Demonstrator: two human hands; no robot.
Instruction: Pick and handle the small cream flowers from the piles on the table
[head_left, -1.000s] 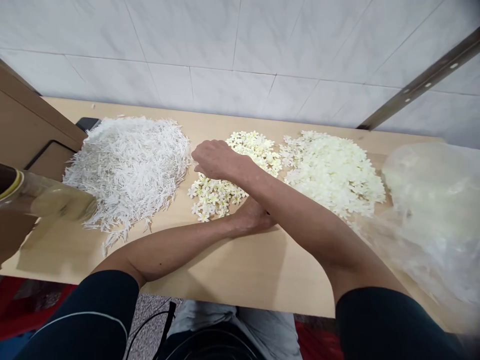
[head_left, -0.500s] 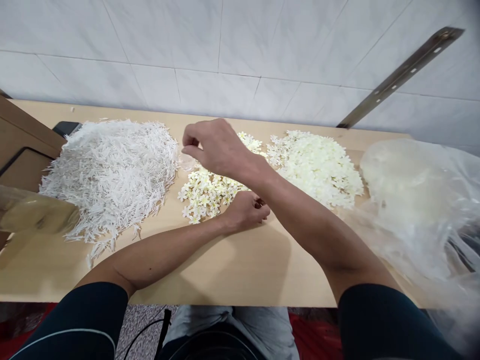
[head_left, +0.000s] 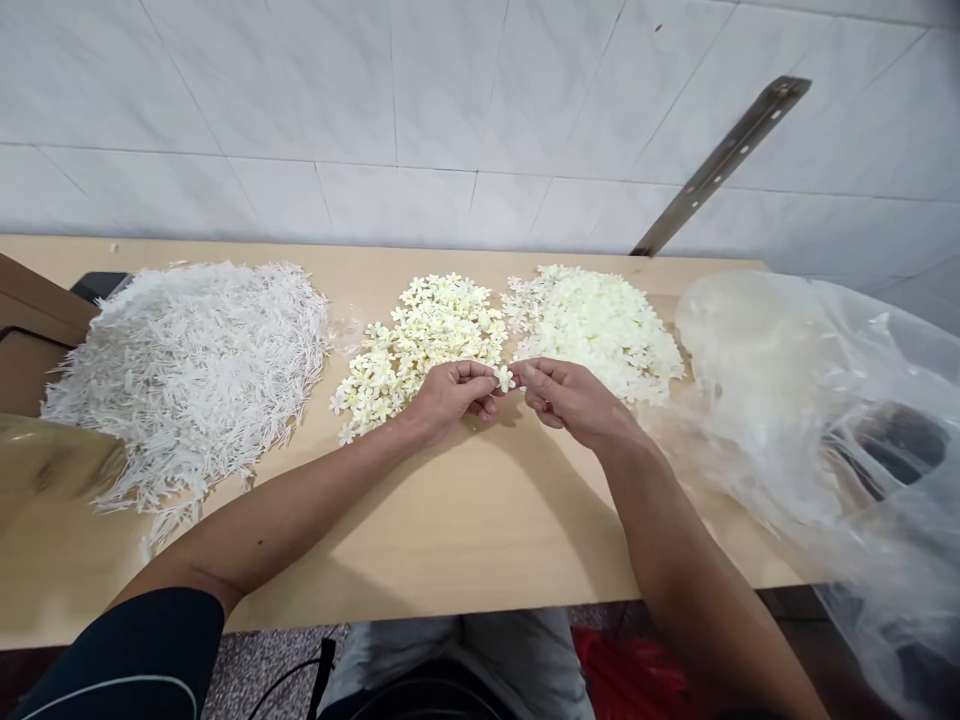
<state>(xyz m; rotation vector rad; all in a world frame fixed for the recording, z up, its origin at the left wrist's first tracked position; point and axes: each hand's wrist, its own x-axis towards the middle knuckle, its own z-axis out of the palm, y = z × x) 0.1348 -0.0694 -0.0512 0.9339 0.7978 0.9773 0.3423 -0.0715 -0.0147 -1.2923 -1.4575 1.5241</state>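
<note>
The right hand (head_left: pixel 576 396) has come down to the left hand (head_left: pixel 453 392); their fingers pinch one flower (head_left: pixel 505 379), which could drop if held too loosely.

The right hand (head_left: pixel 576 402) has swung back rightward. It now meets the left hand (head_left: pixel 454 398) at a flower (head_left: pixel 505 379)
</note>
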